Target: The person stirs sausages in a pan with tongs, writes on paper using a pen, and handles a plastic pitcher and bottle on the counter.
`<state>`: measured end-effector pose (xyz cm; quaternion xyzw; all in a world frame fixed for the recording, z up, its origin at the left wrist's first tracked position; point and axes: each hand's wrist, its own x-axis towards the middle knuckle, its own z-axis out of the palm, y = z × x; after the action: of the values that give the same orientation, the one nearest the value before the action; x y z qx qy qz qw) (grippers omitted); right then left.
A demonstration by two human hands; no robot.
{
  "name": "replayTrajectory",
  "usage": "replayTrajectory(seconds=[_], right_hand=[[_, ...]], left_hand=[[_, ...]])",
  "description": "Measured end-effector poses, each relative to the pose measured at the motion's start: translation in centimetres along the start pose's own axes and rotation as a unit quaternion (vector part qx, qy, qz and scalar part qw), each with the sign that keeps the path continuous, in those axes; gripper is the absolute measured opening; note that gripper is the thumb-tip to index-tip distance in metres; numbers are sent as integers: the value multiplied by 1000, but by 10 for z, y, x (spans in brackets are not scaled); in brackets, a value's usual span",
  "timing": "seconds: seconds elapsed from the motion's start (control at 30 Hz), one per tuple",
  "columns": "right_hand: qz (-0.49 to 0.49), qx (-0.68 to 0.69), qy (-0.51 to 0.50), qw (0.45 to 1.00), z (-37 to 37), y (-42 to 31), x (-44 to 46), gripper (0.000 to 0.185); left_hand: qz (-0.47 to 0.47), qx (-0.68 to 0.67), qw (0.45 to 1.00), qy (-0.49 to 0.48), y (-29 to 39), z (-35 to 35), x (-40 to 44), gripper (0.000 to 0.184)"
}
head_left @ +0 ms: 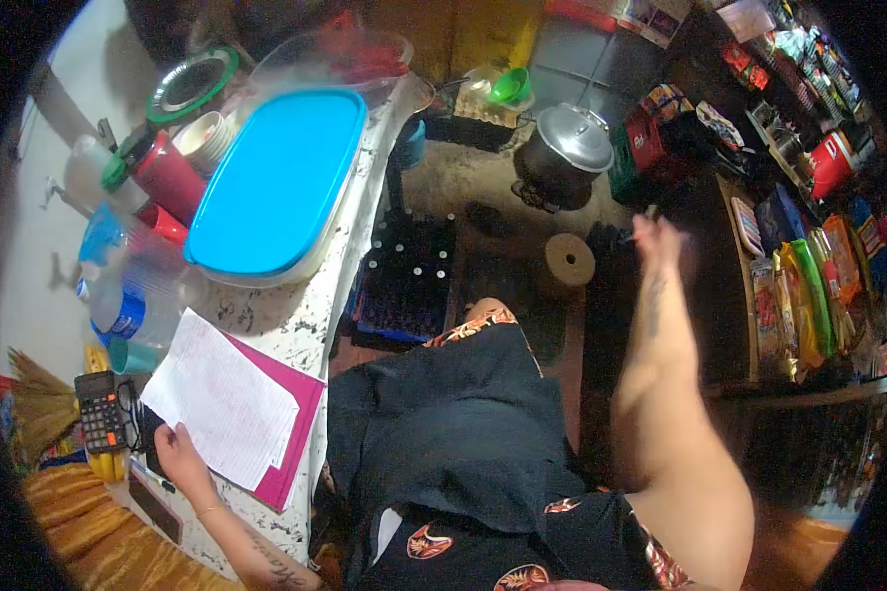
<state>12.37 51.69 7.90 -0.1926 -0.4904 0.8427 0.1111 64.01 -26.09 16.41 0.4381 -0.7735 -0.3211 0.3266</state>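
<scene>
My left hand [180,455] rests at the lower left edge of a handwritten white sheet [222,399], its fingers pressed on or around the paper's edge. Under the sheet lies a magenta folder [308,409] on the white marbled table [276,340]. My right hand [657,241] is stretched out forward over the dark floor area on the right, blurred by motion; whether its fingers hold anything cannot be made out. Nearest to it are a dark red and green crate [643,148] and a round tan roll [570,260].
A blue-lidded container [281,182] stands on the table, with a calculator [102,412] at its left edge. Ahead is a lidded metal pot [567,148]. A black crate with bottles [409,271] sits beside the table. Shelves with colorful packets [808,295] line the right.
</scene>
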Motion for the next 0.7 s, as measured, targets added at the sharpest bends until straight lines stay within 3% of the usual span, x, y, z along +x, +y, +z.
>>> replayTrajectory(seconds=[0.03, 0.07, 0.1, 0.17, 0.23, 0.27, 0.33, 0.37, 0.4, 0.47, 0.57, 0.63, 0.67, 0.7], right_hand=[[9, 38, 20, 999, 49, -40, -20, 38], [53, 83, 19, 995, 56, -53, 15, 47], [30, -21, 5, 999, 75, -60, 24, 51], [41, -144, 56, 987, 125, -47, -9, 33], [137, -301, -33, 943, 131, -5, -11, 29], [126, -339, -114, 925, 111, 50, 10, 29], [125, -267, -200, 934, 115, 116, -53, 30], [267, -144, -184, 935, 127, 127, -106, 35], [321, -124, -170, 923, 136, 129, -149, 39], [337, -142, -193, 910, 130, 156, -192, 49], [229, -323, -254, 883, 119, 188, -232, 60], [165, -373, -263, 875, 120, 191, -259, 61], [74, -358, -329, 871, 91, 232, -241, 59], [65, -365, -316, 873, 90, 232, -249, 48]], left_hand=[[0, 12, 1000, -6, 3, -1, -1, 17], [0, 22, 1000, -11, 8, -2, -2, 16], [0, 31, 999, -17, 10, -2, -3, 16], [1, 12, 999, -42, 5, -3, 1, 15], [-3, 5, 999, -50, 4, -6, -1, 14], [-6, 5, 999, -45, 8, -5, -3, 13], [-14, -2, 999, -33, 10, -5, -4, 12], [-19, -11, 999, -30, 9, -3, -3, 12], [-24, -21, 999, -27, 8, -1, -3, 12], [-4, 21, 1000, -18, 15, -1, -4, 12], [-2, 31, 999, -21, 13, -3, -3, 12], [-2, 18, 1000, -25, 9, -3, -2, 12], [1, 11, 1000, -26, 9, -3, -2, 12], [5, 4, 1000, -26, 7, -3, -2, 11]])
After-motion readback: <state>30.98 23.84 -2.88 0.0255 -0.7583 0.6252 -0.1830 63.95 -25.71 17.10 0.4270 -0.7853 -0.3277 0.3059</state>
